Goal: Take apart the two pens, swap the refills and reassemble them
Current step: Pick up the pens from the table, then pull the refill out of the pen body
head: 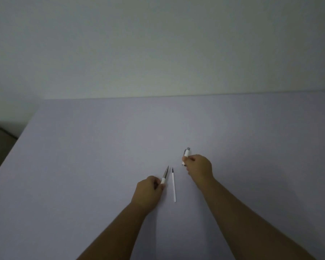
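Observation:
A thin white refill (174,186) with a dark tip lies loose on the table between my hands, tip pointing away from me. My left hand (150,192) is closed around a pen front part (165,175), a grey tapered cone with a white collar sticking out past my fingers. My right hand (199,167) grips a white pen barrel (186,154) whose grey end cap points up and away; most of the barrel is hidden by the fingers. Any second refill or further pen parts are out of sight.
The pale grey table (101,147) runs to a plain wall at the back. Its left edge slants from near left to far centre-left, with a dark floor area (0,147) beyond it.

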Available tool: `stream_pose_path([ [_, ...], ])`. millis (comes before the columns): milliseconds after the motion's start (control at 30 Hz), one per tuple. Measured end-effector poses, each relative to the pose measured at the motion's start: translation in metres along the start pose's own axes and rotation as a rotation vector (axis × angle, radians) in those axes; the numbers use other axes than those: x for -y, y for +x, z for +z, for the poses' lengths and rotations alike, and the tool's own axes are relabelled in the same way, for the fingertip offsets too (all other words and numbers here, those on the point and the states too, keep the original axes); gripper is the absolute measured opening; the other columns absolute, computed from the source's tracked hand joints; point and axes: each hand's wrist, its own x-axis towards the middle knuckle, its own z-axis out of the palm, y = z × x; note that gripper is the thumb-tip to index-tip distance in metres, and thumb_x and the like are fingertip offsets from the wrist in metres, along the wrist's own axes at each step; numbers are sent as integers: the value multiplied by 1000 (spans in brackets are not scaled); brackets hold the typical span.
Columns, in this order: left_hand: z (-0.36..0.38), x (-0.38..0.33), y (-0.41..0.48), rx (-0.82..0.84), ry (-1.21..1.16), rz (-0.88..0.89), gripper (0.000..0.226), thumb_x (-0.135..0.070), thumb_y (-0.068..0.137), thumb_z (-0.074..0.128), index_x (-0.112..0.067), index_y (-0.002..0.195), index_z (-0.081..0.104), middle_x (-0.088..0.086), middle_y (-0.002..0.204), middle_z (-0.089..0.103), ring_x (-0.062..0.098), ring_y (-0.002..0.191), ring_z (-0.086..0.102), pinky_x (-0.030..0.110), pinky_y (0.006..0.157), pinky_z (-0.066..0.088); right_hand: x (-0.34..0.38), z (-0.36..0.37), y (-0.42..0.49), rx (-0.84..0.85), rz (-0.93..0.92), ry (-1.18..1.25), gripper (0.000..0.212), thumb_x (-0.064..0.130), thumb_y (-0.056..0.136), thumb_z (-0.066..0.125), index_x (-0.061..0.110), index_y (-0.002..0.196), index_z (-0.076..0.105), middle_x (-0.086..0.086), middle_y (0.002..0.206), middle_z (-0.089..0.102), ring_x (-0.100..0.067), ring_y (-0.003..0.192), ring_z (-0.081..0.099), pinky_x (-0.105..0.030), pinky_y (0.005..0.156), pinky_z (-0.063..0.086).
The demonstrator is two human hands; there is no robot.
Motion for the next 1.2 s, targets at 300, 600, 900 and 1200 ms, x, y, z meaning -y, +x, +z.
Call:
stream_pose_path([
  [300,1,-10,5,-47,-83,-16,18,-26,89,56,-13,100,63,-4,81,61,11,72,53,18,65,38,-21,18,-17,51,-160,-430,29,32,87,56,5,91,63,-15,97,68,-33,94,61,-36,76,47],
  [600,0,-10,5,-63,-84,-26,18,-26,90,55,-14,100,63,-3,82,61,12,74,54,21,70,39,-24,15,-20,6,-113,-272,22,28,84,63,8,92,65,-13,94,71,-31,92,63,-38,81,52],
  [900,-3,-9,3,-61,-40,13,15,-27,89,54,-16,95,62,-13,72,54,7,67,52,19,62,38,-23,11,-24,-51,-96,-176,25,30,86,60,7,90,69,-11,92,71,-28,90,63,-33,79,49],
  [1200,-6,-27,-13,-48,-64,154,19,-27,96,43,-15,97,58,-4,82,57,15,73,53,22,60,39,8,6,-37,190,-45,304,29,34,82,67,7,74,68,0,62,57,-11,58,49,-26,62,42],
])
